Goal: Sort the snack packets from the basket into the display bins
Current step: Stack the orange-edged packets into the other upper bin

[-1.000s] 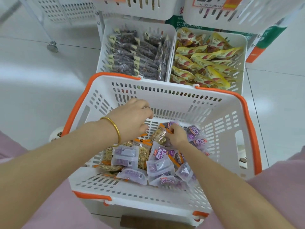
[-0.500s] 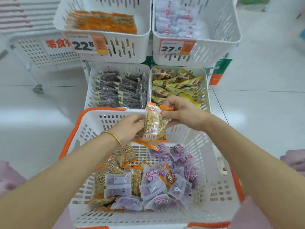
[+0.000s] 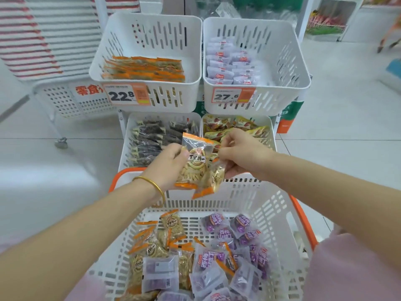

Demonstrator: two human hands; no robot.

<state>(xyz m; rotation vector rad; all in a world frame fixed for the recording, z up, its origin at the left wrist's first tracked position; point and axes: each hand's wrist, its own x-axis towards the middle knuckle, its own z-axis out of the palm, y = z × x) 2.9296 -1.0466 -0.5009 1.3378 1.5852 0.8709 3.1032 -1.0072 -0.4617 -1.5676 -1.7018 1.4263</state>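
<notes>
Snack packets (image 3: 217, 259) lie heaped in the white basket (image 3: 267, 205) near me, orange-edged ones to the left and purple ones to the right. My left grip (image 3: 171, 161) pinches one orange-edged packet (image 3: 195, 161) upright above the basket's far rim, and my right grip (image 3: 240, 155) is curled on a second packet (image 3: 213, 181) just behind it (the two overlap). Farther off, the far-left bin (image 3: 147, 25) holds matching orange-edged packets and the far-right bin (image 3: 286, 53) pale ones, with the dark-packet bin (image 3: 125, 144) and yellow-packet bin (image 3: 273, 137) below them.
</notes>
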